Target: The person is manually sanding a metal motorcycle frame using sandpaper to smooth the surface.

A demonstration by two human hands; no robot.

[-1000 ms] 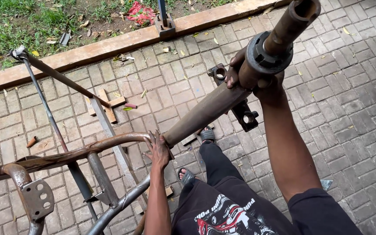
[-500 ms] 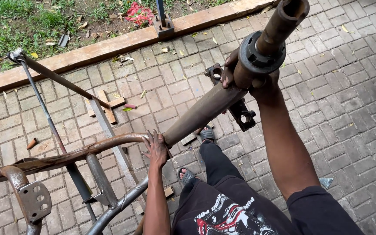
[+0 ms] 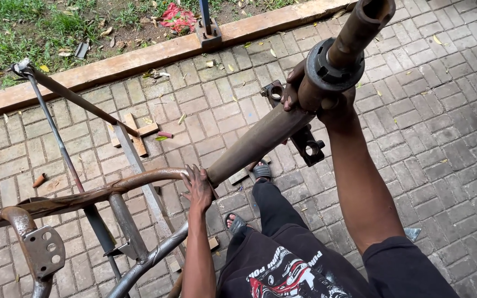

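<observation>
I stand on brick paving and look down along a long rusty axle tube (image 3: 260, 138) that slants from lower left to upper right. My right hand (image 3: 305, 96) grips the tube just below its dark round flange (image 3: 332, 69). My left hand (image 3: 199, 187) rests on the tube's lower end, where it meets a curved rusty frame bar (image 3: 100, 193). A black bracket (image 3: 307, 146) hangs off the tube's middle. My feet in sandals (image 3: 260, 171) show below the tube.
The rusty frame (image 3: 128, 221) with thin rods and a drilled plate (image 3: 45, 251) fills the lower left. A wooden cross piece (image 3: 136, 135) lies on the bricks. A kerb (image 3: 155, 55) with grass behind it runs along the top.
The view has shifted a little. Both hands keep their hold on the tube and frame bar.
</observation>
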